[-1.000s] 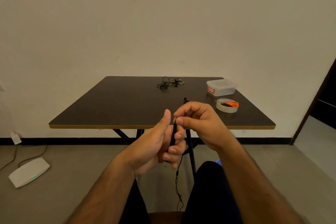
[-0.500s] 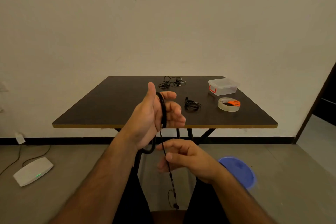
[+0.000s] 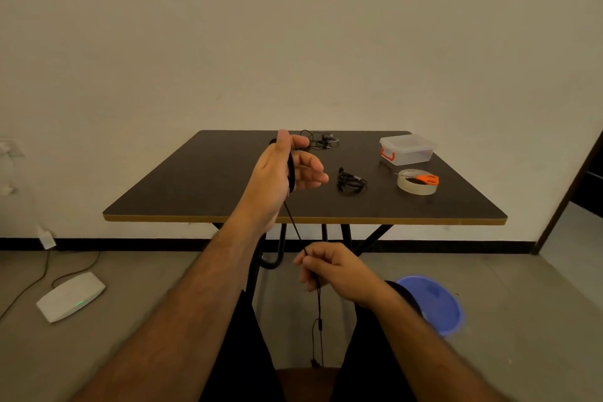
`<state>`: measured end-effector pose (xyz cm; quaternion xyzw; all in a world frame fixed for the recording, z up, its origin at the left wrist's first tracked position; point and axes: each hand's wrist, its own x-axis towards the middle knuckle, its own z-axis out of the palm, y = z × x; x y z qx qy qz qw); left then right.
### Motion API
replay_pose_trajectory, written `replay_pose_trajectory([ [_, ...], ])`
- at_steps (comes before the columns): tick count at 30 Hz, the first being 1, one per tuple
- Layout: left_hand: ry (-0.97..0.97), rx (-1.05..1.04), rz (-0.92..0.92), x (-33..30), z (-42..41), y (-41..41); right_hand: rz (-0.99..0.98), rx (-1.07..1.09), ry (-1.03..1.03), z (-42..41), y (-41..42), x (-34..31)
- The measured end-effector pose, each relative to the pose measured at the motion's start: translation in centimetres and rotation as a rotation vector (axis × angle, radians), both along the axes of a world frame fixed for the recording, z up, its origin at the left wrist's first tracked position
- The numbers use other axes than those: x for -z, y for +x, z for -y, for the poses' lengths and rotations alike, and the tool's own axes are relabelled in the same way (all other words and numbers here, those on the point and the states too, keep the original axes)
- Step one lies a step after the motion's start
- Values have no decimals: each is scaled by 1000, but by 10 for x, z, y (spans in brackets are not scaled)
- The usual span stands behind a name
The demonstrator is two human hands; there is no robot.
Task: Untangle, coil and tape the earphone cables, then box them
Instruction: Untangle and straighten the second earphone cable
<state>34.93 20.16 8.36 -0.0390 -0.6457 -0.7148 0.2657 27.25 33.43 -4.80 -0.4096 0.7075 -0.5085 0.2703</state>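
– What are our hands doing?
– Our left hand (image 3: 283, 173), raised, has black earphone cable (image 3: 295, 225) looped around its relaxed, spread fingers. Our right hand (image 3: 332, 269), lower down, pinches the same cable, whose tail dangles between our knees.
– And on the table (image 3: 195, 192)?
– A coiled earphone (image 3: 350, 180), a tangled one (image 3: 321, 140), the clear box (image 3: 407, 149), and scissors (image 3: 422, 178) lying on the tape roll (image 3: 416, 188).

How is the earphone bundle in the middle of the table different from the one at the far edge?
The middle bundle is gathered into a compact coil, while the far bundle is a loose sprawl with strands trailing out. The middle bundle lies near the tape roll; the far bundle lies by the table's back edge, partly behind the raised left hand. Both are thin black cables lying untouched on the table.
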Motion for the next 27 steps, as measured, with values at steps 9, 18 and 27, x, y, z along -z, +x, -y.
replay_pose_trajectory([
  [9, 16, 39, 56, -1, 4, -18, -20, 221, -103, 37, -31, 16],
  [18, 77, 157, 166, 22, -6, -15, -198, 304, 55, 46, -40, 28],
  [27, -17, 55, 38, -17, 12, -17, -105, 75, 75, 20, -21, -14],
])
